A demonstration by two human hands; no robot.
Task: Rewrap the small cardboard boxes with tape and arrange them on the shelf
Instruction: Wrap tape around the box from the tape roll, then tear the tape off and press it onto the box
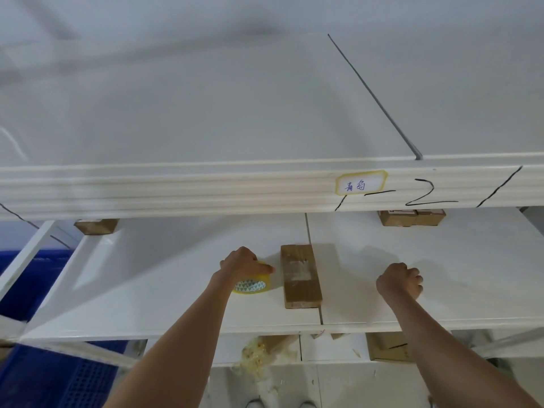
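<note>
My left hand (240,260) grips the tape roll (251,282), fingers curled over its top, roll sitting on the white shelf (176,290) just left of the cardboard box (300,275). My right hand (400,281) is a loose fist resting on the shelf, holding nothing, well right of the box. Progress, as I judge it: the box already carries a glossy clear strip and a crumpled patch across its top, so wrapping looks partly or mostly done; still left is finishing the tape and lining it up with the others. Three more brown boxes sit at the back: one far left (95,226), a pair at the right (412,217), half hidden by the upper shelf edge (206,189). Box is flat, long, matte brown, sharp corners. Roll is yellowish translucent, with a teal triangle-print core. Shelf is smooth painted white, seam running beside the box. A wad of used tape (254,353) lies on the lower level.
</note>
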